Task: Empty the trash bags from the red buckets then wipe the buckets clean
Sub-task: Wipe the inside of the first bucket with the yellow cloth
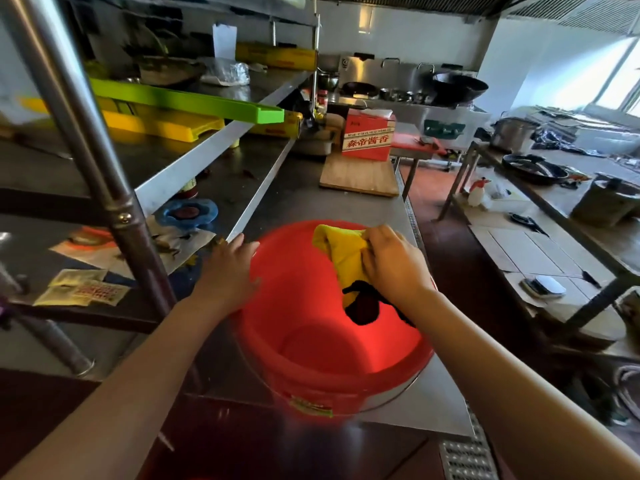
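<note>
A red bucket (311, 344) stands on the steel counter (301, 192) right in front of me, with no bag inside it. My left hand (230, 268) rests on the bucket's left rim with its fingers spread flat. My right hand (394, 261) grips a yellow cloth (341, 251) with a black patch and holds it against the inner wall at the bucket's far right side. A yellow label sits low on the bucket's near outer wall.
A steel shelf post (104, 181) rises at the left, with packets and a blue flower-shaped dish (188, 213) on the lower shelf. A wooden board (360, 174) and red box (369, 138) lie farther along the counter. Another steel table (554, 216) stands across the aisle at the right.
</note>
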Tool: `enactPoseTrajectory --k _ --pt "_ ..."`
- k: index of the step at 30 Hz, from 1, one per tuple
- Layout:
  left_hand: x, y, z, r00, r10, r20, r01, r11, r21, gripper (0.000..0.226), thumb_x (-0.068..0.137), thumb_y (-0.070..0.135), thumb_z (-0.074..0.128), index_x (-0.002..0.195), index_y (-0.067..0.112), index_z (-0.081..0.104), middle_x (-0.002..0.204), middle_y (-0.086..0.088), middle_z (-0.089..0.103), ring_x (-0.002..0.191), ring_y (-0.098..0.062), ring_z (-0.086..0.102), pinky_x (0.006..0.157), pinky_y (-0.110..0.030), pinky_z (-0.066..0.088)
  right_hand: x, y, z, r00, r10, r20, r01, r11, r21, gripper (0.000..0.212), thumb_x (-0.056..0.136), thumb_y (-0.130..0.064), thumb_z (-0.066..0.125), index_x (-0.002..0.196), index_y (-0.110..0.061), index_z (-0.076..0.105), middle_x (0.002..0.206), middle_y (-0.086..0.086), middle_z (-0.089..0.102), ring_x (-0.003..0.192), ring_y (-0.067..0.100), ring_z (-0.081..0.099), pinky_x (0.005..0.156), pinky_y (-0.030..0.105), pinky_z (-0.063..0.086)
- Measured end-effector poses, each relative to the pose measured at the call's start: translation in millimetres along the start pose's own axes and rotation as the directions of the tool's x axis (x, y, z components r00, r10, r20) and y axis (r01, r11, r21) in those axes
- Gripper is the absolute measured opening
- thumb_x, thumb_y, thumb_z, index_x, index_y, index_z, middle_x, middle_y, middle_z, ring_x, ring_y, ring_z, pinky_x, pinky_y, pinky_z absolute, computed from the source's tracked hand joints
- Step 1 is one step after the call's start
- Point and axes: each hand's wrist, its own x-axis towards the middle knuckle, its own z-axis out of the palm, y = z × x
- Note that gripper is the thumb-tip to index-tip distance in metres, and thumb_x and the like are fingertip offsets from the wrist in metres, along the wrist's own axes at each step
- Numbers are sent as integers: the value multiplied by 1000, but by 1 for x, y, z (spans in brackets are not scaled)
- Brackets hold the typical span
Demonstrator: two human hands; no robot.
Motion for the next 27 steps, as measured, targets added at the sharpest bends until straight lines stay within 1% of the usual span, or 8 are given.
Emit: enactPoseTrajectory --k 3,6,9,14,17,21,24,27 --pt "-3 7 0 999 -15 47 25 977 -213 70 87 9 56 152 16 30 161 -17 18 147 -32 25 117 -41 25 -1 -3 14 998 3 60 -3 1000 -3 18 95 -24 50 107 -13 60 106 7 59 102 29 58 71 38 46" --pt "-7 13 -2 1000 11 26 -2 949 -316 72 86 -6 49 153 11 30 157 -14 30 145 -27 30 117 -36 26 -4 -3 24 996 7 94 -5 1000 -19 19 95 -24 49 107 -14 60 106 5 59 104 27 58 68 38 47" --pt "-10 16 -3 1000 12 -27 -21 925 -380 70 84 -11 49 150 10 36 149 -13 43 138 -27 40 114 -36 33 -7 -3 31 991 11 136 -5 999 -45 20 94 -25 47 108 -15 58 107 3 58 105 26 57 69 38 48" --pt "-18 22 -1 991 -45 -122 -33 824 -566 68 88 -11 46 146 24 45 144 -1 51 129 -19 51 106 -34 46 -13 4 37 988 33 149 -28 999 -36 18 93 -24 47 107 -17 56 107 1 57 105 24 57 69 36 47" --pt "-18 30 1 980 17 -198 -132 799 -586 68 87 -12 46 144 25 47 142 3 53 129 -11 50 107 -26 43 -12 10 36 991 40 126 -34 998 -45 17 94 -24 47 106 -16 57 106 2 57 105 24 57 67 35 43" --pt "-12 45 5 960 104 -260 -243 771 -589 67 88 -13 47 145 23 47 141 6 53 126 0 47 94 0 37 -12 18 34 992 43 119 -35 997 -70 19 94 -23 48 107 -13 57 107 5 57 103 27 57 64 35 40" --pt "-8 53 10 935 146 -323 -311 776 -549 68 87 -16 47 145 21 47 146 4 48 132 3 39 100 1 30 -13 24 33 988 73 137 -65 996 -65 20 94 -22 48 108 -12 56 109 6 57 103 30 56 68 38 45" --pt "-2 59 15 887 227 -402 -407 796 -448 71 83 -20 47 145 15 46 149 -4 45 137 -3 36 106 -3 26 -16 31 37 980 89 180 -79 995 -61 22 94 -19 48 111 -8 55 113 10 56 105 32 54 70 39 43"
